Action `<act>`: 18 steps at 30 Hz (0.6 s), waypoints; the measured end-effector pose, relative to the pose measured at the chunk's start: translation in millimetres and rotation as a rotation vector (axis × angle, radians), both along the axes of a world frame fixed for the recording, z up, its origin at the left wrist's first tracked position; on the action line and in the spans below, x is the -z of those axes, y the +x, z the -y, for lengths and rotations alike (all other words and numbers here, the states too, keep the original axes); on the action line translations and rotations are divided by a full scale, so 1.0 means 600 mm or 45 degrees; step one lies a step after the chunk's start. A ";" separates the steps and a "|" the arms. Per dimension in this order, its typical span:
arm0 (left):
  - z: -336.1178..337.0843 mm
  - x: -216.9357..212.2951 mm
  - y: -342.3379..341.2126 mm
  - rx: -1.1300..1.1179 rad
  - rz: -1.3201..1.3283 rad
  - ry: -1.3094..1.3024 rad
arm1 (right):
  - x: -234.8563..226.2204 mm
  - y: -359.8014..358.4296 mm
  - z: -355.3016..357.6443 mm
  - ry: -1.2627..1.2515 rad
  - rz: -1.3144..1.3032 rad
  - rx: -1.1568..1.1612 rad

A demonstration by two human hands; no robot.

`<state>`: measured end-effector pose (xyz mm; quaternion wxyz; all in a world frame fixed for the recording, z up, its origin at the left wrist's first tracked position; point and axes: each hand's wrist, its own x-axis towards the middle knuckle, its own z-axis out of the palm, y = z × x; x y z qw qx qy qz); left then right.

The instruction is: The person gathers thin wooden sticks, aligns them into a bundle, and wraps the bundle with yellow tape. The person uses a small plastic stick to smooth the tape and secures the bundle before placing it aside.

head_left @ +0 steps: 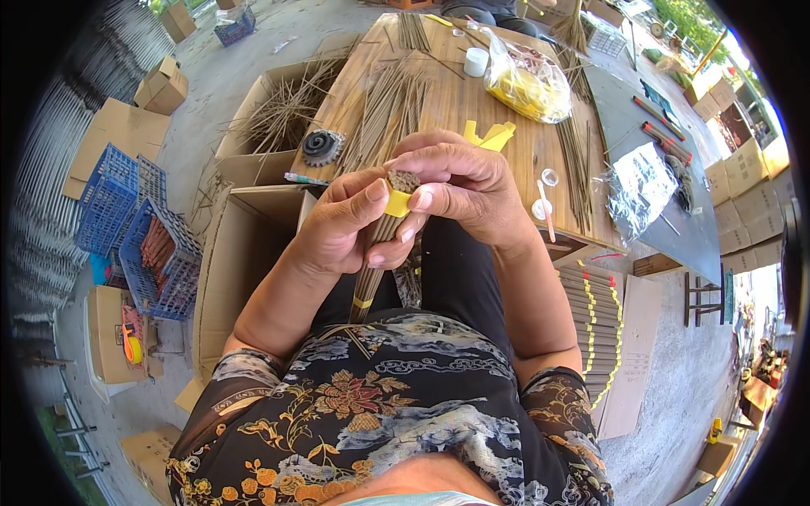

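A bundle of thin brown incense sticks [369, 274] stands tilted in front of my chest, its end toward the table. Around that upper end runs a yellow paper band [397, 203], and a second, narrower yellow band [363, 303] circles the bundle lower down. My left hand [337, 223] is wrapped round the sticks, its thumb pressing beside the upper band. From the other side my right hand [468, 185] grips the same end, thumb on the yellow paper and fingers curled over the top. Some fingertips are hidden behind the bundle.
Loose sticks [396, 105] and yellow paper strips [491, 135] lie on the wooden table [472, 160], near a plastic bag [527, 88]. A carton of sticks [283, 114] stands left, with blue crates [164, 270] farther out. Banded bundles [595, 316] lie at right.
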<state>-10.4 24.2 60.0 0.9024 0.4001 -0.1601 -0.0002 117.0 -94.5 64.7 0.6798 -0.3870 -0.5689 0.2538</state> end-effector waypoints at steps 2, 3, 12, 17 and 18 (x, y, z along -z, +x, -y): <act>-0.001 -0.002 -0.005 0.005 0.062 0.008 | -0.002 -0.003 0.003 -0.031 -0.100 -0.104; 0.002 -0.006 -0.007 -0.032 0.057 0.013 | -0.003 -0.007 0.008 -0.067 -0.240 -0.211; -0.026 -0.043 -0.017 -0.285 0.280 0.190 | 0.013 -0.014 -0.007 0.083 -0.226 -0.037; -0.052 -0.095 0.015 -0.575 0.393 0.133 | 0.089 -0.061 0.003 -0.306 -0.149 -0.076; -0.056 -0.104 0.016 -0.647 0.392 0.138 | 0.093 -0.080 0.000 -0.372 -0.223 -0.116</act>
